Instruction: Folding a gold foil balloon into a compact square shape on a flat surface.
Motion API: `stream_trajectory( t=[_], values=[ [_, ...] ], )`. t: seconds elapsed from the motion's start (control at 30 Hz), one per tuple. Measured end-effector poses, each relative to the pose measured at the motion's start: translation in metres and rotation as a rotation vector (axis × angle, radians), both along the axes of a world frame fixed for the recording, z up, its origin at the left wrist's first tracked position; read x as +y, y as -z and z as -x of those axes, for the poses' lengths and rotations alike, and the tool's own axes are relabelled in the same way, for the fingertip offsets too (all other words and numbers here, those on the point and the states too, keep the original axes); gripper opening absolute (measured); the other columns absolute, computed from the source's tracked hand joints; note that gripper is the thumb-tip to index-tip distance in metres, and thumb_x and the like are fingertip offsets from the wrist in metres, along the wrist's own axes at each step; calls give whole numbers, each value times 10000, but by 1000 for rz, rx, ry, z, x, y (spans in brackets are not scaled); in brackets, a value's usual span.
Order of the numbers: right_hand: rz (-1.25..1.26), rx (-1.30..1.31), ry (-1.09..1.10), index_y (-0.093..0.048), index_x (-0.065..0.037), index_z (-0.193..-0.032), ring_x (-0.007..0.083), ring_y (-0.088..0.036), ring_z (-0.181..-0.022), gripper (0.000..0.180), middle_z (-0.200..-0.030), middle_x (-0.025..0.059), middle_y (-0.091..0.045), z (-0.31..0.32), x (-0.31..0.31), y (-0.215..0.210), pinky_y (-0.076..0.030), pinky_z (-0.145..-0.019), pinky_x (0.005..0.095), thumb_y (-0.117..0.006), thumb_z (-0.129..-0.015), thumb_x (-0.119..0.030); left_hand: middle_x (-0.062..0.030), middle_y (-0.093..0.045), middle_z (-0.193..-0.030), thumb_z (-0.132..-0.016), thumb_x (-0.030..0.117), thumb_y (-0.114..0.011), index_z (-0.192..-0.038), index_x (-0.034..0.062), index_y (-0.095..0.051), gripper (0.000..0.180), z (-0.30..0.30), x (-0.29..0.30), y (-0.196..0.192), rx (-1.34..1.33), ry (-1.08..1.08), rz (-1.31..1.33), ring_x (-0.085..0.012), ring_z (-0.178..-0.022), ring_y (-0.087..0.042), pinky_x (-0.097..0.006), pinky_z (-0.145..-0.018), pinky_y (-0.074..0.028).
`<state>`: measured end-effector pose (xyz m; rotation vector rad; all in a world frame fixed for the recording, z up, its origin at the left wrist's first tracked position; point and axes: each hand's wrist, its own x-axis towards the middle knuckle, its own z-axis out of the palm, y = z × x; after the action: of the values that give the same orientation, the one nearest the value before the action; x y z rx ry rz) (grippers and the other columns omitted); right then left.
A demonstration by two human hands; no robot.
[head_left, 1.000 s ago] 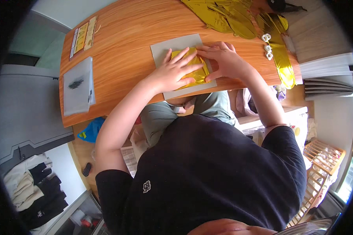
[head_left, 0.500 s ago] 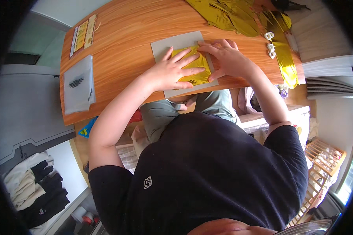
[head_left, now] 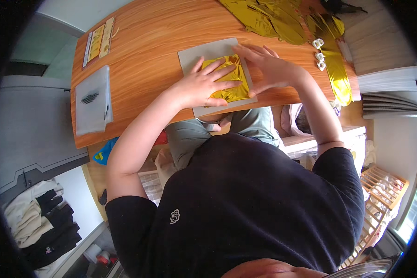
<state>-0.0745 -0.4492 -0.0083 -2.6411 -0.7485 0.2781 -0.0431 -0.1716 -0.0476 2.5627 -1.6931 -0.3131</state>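
In the head view, a flat, creased piece of gold foil [head_left: 239,83] lies on a grey board [head_left: 195,57] at the near edge of the wooden bench [head_left: 143,58], directly in front of the person. The left hand [head_left: 200,87] lies palm down over the left part of the foil, its grip spread wide, the fingers fanned toward the right and the thumb along the near side; the foil is under this grip, not pinched in it. The right hand [head_left: 274,68] arches at the right side, its grip spread, with the thumb near the foil's near right corner and the fingertips by the board's far right corner. The foil's uncovered right part thus lies between the two hands; whether the right fingertips touch the board cannot be told. Farther right on the bench are small white rings [head_left: 319,55] beside a long gold foil strip [head_left: 336,72], with a larger crumpled gold foil sheet [head_left: 275,21] at the far right. To the left lie a translucent plastic sleeve [head_left: 90,116] and, beyond it, a yellow printed card [head_left: 96,42].
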Motion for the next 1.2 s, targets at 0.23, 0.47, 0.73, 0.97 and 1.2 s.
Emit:
stream_trajectory(
  t=[0.23, 0.47, 0.73, 0.97, 1.2],
  values=[
    [-348, -307, 224, -316, -86, -1574, 448, -428, -1415, 832, -1551, 257, -425, 23, 89, 35, -367, -1169, 500, -680, -943, -488, -81, -265, -1675, -849, 631, -695, -1604, 239, -318, 930, -1, -1, -7, 95, -64, 16, -305, -1574, -143, -607, -1255, -92],
    [-504, -269, 365, -199, 41, -1569, 432, -501, -1344, 959, -1474, 295, -470, 25, 93, 55, -393, -1139, 482, -714, -930, -455, -55, -261, -1680, -853, 657, -681, -1606, 209, -311, 951, 0, 3, 5, 120, -96, 266, -276, -1563, -200, -626, -1245, -142],
    [-440, -310, 340, -237, 26, -1569, 411, -474, -1372, 900, -1451, 270, -503, 27, 95, 53, -383, -1147, 469, -692, -948, -440, -153, -263, -1668, -799, 535, -804, -1581, 89, -300, 1032, 19, 20, 9, 75, -354, 336, -315, -1550, -238, -587, -1244, -201],
    [-85, -377, 257, -429, 24, -1497, 367, -359, -1486, 830, -1565, 203, -430, 30, 99, 53, -316, -1202, 478, -626, -943, -563, -193, -354, -1617, -771, 602, -798, -1578, 26, -269, 1123, 22, 38, 4, 94, -367, 348, -309, -1513, -329, -574, -1239, -226],
    [27, -430, 219, -415, 27, -1510, 363, -350, -1492, 860, -1575, 200, -418, 28, 102, 56, -297, -1213, 473, -587, -948, -601, -139, -351, -1635, -672, 472, -906, -1618, 122, -222, 1219, 15, 44, -4, 225, -374, 351, -305, -1521, -318, -550, -1267, -148]
  ],
)
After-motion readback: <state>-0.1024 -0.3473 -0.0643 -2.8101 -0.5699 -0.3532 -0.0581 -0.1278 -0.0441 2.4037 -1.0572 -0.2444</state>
